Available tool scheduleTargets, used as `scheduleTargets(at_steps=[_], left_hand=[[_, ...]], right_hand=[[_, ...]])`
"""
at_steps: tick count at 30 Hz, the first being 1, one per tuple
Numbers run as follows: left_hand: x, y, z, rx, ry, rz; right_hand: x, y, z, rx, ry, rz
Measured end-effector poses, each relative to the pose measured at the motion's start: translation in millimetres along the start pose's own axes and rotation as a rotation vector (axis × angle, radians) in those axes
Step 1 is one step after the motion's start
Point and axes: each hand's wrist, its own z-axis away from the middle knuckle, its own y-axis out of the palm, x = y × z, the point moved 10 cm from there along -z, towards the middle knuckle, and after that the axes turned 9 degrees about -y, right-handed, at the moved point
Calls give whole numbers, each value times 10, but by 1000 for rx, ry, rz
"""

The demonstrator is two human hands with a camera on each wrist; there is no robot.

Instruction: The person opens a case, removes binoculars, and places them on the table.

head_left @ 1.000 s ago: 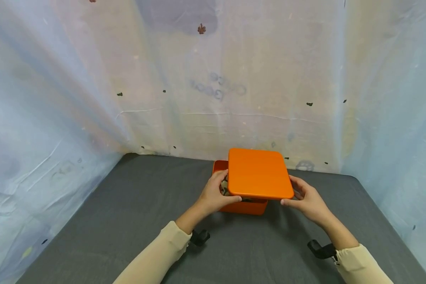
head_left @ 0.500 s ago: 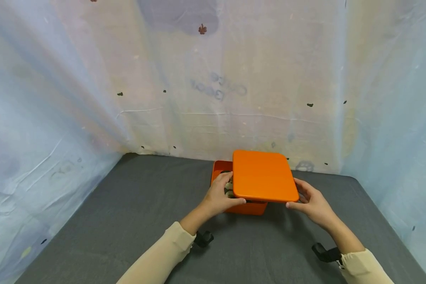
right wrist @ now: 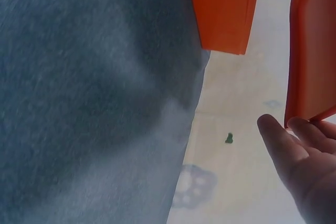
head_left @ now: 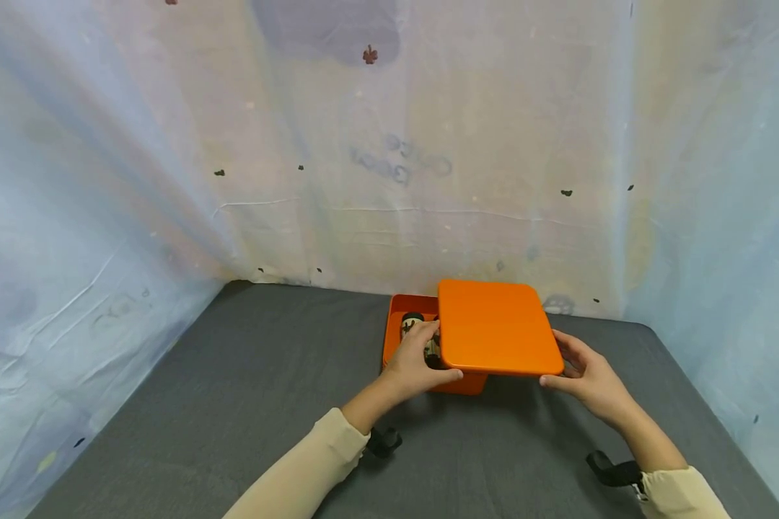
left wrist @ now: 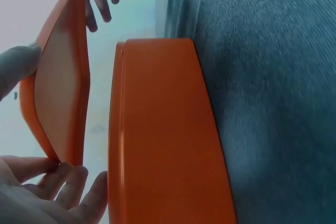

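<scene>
An orange square lid (head_left: 500,328) is held between both hands, raised above and shifted right of an orange box (head_left: 464,384). My left hand (head_left: 407,369) grips the lid's left edge, thumb at the near corner; in the left wrist view its fingers reach the far side of the lid (left wrist: 60,82). My right hand (head_left: 592,383) pinches the right edge, and in the right wrist view its fingertips meet the lid's corner. Inside the box's uncovered left part show small items (head_left: 412,319) patterned in cream and dark green, partly hidden by the left hand and lid.
The box stands on a dark grey cloth-covered table (head_left: 266,375), near its back edge. Behind and at both sides hangs a pale patterned sheet (head_left: 493,130). Black straps (head_left: 383,442) sit at the wrists by the cream sleeves.
Both hands have carried the lid to the right and slightly toward the person. More of the box's inside and its patterned items now shows on the left. The box has stayed put.
</scene>
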Motion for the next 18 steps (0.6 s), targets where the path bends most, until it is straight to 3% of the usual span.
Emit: scheduleTargets(at_steps=[11, 18], left_hand=[[-117, 180, -58, -15, 57, 19], [-107, 254, -53, 3, 24, 94]], right_hand=[[-52, -136, 107, -12, 3, 6], [-70, -187, 142, -13, 7, 15]])
